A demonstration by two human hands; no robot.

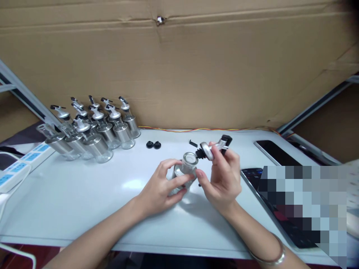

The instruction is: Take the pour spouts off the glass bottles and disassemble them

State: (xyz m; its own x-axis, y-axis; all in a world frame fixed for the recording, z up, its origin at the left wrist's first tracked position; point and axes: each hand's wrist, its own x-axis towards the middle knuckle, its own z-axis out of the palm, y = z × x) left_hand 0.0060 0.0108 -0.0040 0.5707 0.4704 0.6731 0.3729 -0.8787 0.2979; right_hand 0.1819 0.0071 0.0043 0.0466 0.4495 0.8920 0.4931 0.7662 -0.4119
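My left hand (pixel 165 183) is wrapped round a clear glass bottle (pixel 190 161), whose round open mouth faces up toward me. Between the fingers and thumb of my right hand (pixel 224 179) is a pour spout (pixel 208 150), silver with a black lever and a black ribbed stopper. It is held tilted, the stopper end pointing left, just beside and above the bottle's mouth. Whether the stopper touches the rim I cannot tell. My right thumb is close to the bottle's neck. Behind the bottle lies a small black strip (pixel 193 143) on the table.
Several glass bottles with steel sleeves (pixel 97 147) stand at the back left, most with spouts. Two black stoppers (pixel 153 144) lie mid-table. A power strip (pixel 25 164) runs along the left edge. Two phones (pixel 252 175) lie right; a cardboard wall (pixel 179 74) closes the back.
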